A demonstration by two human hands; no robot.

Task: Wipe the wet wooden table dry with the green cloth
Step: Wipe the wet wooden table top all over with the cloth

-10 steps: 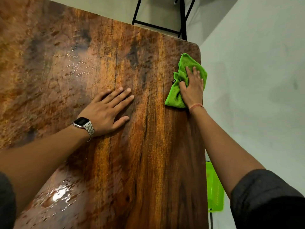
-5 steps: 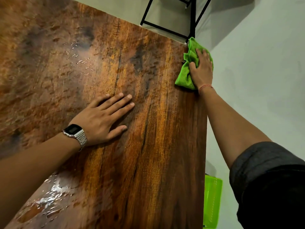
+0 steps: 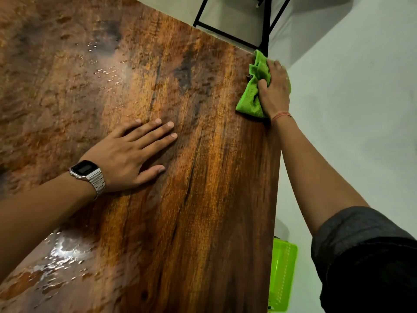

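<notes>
The wooden table (image 3: 203, 211) fills most of the view. Water shines in a puddle (image 3: 61, 251) near its front left and as droplets (image 3: 106, 75) further back. At the table's far right corner lies the bunched green cloth (image 3: 253, 91). My right hand (image 3: 276, 86) lies on top of it, fingers bent over the table's right edge and thumb curled into the cloth's folds. My left hand (image 3: 133, 154), with a silver watch on the wrist, rests flat on the wood at the middle, fingers straight and spread.
A black metal frame (image 3: 264, 26) stands on the pale floor beyond the far edge. A green plastic basket (image 3: 282, 274) sits on the floor by the table's right side. The floor lies to the right of the table.
My right hand has slid the green cloth away from me along the right edge to the far corner, and its fingers now bend over the edge. My left hand stays flat in place.
</notes>
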